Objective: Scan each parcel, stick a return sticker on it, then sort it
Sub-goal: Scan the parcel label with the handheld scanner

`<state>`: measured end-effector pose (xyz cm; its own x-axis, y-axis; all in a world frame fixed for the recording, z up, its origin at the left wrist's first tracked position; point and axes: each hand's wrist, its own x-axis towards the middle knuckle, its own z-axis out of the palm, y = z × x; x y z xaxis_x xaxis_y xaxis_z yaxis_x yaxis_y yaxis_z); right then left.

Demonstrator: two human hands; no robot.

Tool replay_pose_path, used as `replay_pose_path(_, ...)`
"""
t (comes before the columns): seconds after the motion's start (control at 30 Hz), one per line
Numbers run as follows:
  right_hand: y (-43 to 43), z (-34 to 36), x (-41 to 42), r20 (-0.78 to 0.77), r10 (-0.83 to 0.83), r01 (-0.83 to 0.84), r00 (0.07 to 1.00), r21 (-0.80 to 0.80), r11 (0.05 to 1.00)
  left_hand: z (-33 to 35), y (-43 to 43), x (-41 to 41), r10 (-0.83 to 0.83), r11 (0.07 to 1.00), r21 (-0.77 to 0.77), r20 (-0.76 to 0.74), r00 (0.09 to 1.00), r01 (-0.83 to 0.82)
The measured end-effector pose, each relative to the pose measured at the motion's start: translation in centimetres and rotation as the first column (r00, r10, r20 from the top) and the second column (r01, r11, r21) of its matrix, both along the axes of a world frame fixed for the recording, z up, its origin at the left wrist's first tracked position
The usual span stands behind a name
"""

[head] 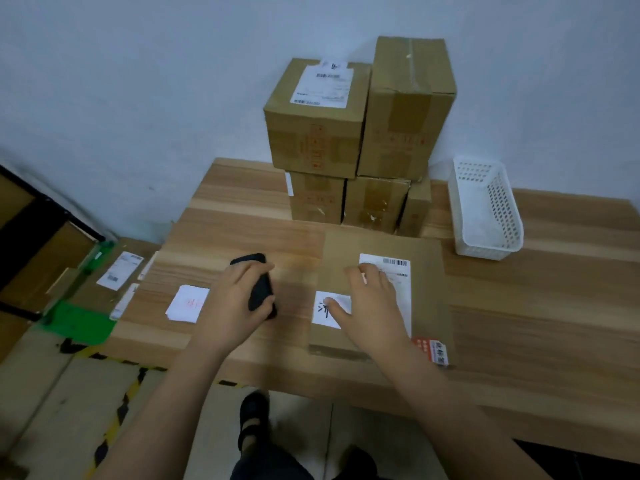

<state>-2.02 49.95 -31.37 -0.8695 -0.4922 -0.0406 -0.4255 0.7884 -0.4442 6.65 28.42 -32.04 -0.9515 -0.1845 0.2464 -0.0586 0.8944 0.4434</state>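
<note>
the flat parcel lies on the wooden table at the near edge, directly under the right hand. that hand lies palm down on the parcel's top face with its fingers spread and nearly straight, gripping nothing. the fingertips rest on the shipping label, and the thumb presses on a small white sticker with a black mark at the parcel's left edge. the right forearm reaches in from the lower right, close over the table.

the scanner, black, lies on the table just left of the parcel, not touching it. the left hand grips it from above, fingers curled over the body and thumb on the near side. the left forearm comes up from the lower left.

a second sticker with a red mark lies on the table just left of the left hand. a stack of boxes stands at the back against the wall, and a white basket stands to its right. a carton on the floor lies left of the table.
</note>
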Motion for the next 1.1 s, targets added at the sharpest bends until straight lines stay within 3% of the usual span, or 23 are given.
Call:
replay_pose_path(0.17, -8.9, -0.2, -0.3, -0.005, 0.065, -0.065, 0.998, 0.028, 0.998, -0.4, -7.6, -0.6, 0.016, 0.993, -0.120, 0.008, 1.000, -0.015)
replay_pose_path(0.3, -15.2, -2.6, -0.5, 0.093, 0.018, -0.024, 0.995, 0.070, 0.997, -2.2, -13.6, -1.5, -0.028, 0.990, -0.131, 0.138, 0.990, 0.047)
replay_pose_path(0.57, -23.7, -9.0, 0.4, 0.275, -0.253, 0.165, 0.928, 0.304, 0.938, -6.6, -20.0, -2.6, -0.097, 0.985, -0.111, 0.295, 0.951, 0.135)
replay_pose_path(0.7, -24.5, -10.2, 0.3, 0.265, -0.344, 0.262, 0.901, 0.299, 0.917, -8.6, -21.5, -2.9, -0.138, 0.984, -0.064, 0.317, 0.938, 0.166)
replay_pose_path(0.87, -24.5, -9.9, -0.2, 0.246, -0.359, 0.311, 0.900, 0.213, 0.926, -8.2, -21.6, -3.6, -0.202, 0.975, -0.040, 0.227, 0.953, 0.217)
replay_pose_path(1.1, -21.2, -4.6, -2.9, -0.059, -0.376, 0.376, 0.925, -0.015, 0.926, -2.8, -18.7, -7.6, -0.265, 0.957, -0.121, -0.004, 0.964, 0.262)
